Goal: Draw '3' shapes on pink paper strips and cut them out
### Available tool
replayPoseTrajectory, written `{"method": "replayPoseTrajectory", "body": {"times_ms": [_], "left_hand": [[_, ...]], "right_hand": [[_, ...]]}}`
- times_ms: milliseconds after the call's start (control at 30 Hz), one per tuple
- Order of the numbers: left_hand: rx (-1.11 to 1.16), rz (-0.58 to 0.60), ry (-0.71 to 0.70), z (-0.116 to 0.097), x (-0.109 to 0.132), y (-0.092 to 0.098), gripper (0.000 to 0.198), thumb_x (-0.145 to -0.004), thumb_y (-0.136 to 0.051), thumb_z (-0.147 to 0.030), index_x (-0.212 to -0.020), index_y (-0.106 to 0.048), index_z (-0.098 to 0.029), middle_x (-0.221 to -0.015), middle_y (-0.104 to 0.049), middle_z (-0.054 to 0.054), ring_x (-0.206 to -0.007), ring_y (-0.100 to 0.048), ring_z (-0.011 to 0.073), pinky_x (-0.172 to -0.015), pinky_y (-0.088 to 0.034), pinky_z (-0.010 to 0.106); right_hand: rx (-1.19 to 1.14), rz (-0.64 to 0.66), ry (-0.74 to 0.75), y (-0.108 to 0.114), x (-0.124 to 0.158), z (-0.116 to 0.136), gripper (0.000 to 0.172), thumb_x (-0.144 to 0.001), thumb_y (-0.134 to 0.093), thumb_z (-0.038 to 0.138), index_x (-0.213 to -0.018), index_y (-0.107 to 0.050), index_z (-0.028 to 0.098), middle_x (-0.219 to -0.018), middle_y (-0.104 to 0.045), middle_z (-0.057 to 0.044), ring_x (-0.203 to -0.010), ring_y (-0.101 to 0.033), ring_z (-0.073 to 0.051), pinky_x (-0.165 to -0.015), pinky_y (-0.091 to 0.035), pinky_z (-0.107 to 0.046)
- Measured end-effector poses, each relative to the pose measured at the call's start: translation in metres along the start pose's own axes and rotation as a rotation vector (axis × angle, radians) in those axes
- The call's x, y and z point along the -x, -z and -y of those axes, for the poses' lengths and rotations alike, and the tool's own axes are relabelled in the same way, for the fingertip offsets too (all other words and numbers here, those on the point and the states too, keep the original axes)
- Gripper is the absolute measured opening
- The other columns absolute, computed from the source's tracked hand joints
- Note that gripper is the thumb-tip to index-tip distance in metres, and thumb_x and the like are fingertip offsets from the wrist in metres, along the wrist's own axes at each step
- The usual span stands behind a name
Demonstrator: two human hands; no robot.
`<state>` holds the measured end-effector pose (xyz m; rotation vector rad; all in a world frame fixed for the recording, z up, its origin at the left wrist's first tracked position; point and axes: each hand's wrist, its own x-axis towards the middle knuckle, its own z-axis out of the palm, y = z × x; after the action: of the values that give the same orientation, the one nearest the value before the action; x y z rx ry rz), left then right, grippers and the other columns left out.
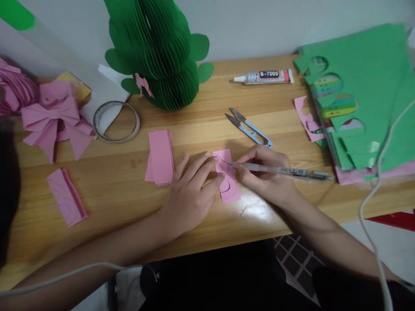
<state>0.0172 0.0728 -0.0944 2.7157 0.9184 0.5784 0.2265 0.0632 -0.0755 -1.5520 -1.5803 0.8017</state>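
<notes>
A small pink paper strip (231, 193) lies on the wooden table with curved lines drawn on it. My left hand (193, 194) rests flat beside it, fingers spread, its fingertips pressing the strip's left edge. In my right hand (267, 175) is a clear-barrelled pen (288, 171), pinched near its tip, which touches the upper part of the strip. Just left of my left hand is a stack of plain pink paper strips (161, 157). Blue-handled thread snips (249, 128) lie above my right hand, blades apart.
A green honeycomb paper figure (162, 56) stands at the back. A glue tube (267, 77), tape roll (137, 125), pink paper bow (60, 114) and folded pink strip (66, 198) lie around. Green cut sheets (366, 95) fill the right; a white cable (369, 194) hangs in front.
</notes>
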Motion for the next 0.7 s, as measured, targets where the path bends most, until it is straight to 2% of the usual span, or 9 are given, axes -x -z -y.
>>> {"method": "replayPoseTrajectory", "body": {"times_ms": [700], "left_hand": [[0.013, 0.018, 0.004, 0.0005, -0.0001, 0.0013, 0.028, -0.095, -0.046, -0.011, -0.111, -0.069, -0.016, -0.136, -0.06, 0.015, -0.134, -0.051, 0.0317, -0.111, -0.039, 0.059]], "right_hand": [[0.004, 0.005, -0.031, 0.0006, 0.0013, 0.0009, 0.011, -0.075, -0.068, 0.026, -0.068, -0.061, 0.021, -0.058, -0.065, 0.002, -0.047, -0.053, -0.01, -0.047, -0.041, -0.025]]}}
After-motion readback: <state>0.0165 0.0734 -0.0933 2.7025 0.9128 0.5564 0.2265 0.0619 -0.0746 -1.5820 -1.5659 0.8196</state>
